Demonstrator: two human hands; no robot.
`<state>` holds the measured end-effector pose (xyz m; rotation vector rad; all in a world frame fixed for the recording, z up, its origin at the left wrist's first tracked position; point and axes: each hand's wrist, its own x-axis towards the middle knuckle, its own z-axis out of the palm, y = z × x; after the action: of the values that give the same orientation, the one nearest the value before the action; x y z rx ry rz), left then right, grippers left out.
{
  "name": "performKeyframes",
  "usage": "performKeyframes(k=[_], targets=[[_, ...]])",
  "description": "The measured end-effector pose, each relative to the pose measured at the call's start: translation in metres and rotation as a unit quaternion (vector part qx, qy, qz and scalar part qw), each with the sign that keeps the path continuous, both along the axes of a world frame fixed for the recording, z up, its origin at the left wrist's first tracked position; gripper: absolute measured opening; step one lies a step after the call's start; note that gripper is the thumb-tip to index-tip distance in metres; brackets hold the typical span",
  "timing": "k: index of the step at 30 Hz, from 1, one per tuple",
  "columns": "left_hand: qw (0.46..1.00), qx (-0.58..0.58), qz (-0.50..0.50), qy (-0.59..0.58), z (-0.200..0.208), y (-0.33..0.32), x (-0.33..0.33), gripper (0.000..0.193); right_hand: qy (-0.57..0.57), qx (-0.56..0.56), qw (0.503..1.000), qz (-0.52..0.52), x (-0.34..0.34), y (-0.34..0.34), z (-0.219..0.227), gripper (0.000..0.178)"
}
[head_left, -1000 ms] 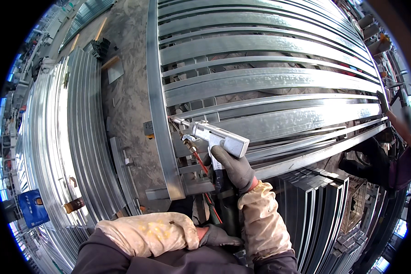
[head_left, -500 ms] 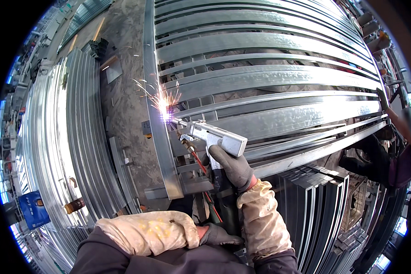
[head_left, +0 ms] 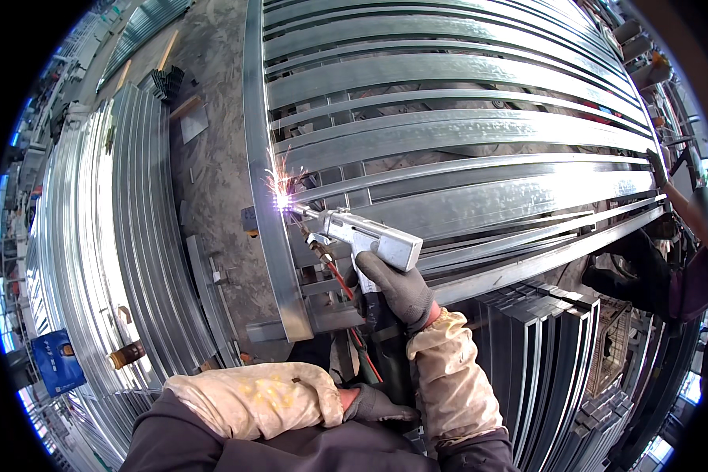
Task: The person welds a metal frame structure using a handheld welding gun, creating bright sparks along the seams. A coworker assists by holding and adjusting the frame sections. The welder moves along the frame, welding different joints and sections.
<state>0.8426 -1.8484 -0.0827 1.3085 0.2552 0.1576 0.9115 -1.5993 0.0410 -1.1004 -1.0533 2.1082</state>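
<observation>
My right hand (head_left: 397, 291), in a grey glove, grips the handle of a silver welding gun (head_left: 377, 238). The gun's nozzle points left and meets a long flat metal bar (head_left: 275, 259) at a bright spot throwing sparks (head_left: 283, 197). This bar crosses the ends of several parallel metal tubes (head_left: 464, 130). From the gun's handle a thick black hose (head_left: 389, 354) and a thin red line (head_left: 340, 279) run down toward me. Close to my body, my left hand (head_left: 370, 405), gloved too, is closed beside the hose; what its fingers hold is hidden.
Stacked metal profiles (head_left: 145, 236) lie to the left, with a blue package (head_left: 57, 362) and a brown bottle (head_left: 127, 354) on them. Dark tubes (head_left: 527, 338) are piled at the lower right. Another person's arm (head_left: 684, 208) reaches in from the right edge.
The bright spot and gun nozzle shift very slightly left in the picture, as does the frame of bars. The spark spray is smaller. My left hand stays in place.
</observation>
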Motion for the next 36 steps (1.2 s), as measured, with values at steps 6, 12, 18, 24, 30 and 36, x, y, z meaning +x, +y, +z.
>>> performKeyframes(k=[6,12,18,24,30,36], targets=[[0.990,-0.096,-0.049,0.090,-0.003,-0.003,0.004,0.053,-0.005,-0.027,1.000,0.010,0.001,-0.002,0.001,0.023],[0.977,-0.165,-0.038,0.131,-0.002,-0.006,0.009,0.069,-0.001,0.011,1.000,-0.003,0.001,-0.006,-0.005,0.023],[0.985,-0.133,-0.036,0.102,0.006,0.000,0.006,0.059,-0.007,0.026,1.000,-0.002,0.002,-0.007,0.000,0.023],[0.999,-0.025,0.027,-0.010,0.016,0.001,-0.001,0.035,0.014,0.003,1.000,-0.026,-0.001,-0.011,0.005,0.024],[0.981,-0.175,0.003,0.087,0.011,-0.008,0.007,0.033,-0.009,0.037,0.999,-0.034,-0.008,-0.015,0.013,0.026],[0.989,-0.097,0.114,-0.006,0.060,0.029,0.002,0.031,-0.030,0.034,0.999,0.001,-0.010,-0.013,0.011,0.028]])
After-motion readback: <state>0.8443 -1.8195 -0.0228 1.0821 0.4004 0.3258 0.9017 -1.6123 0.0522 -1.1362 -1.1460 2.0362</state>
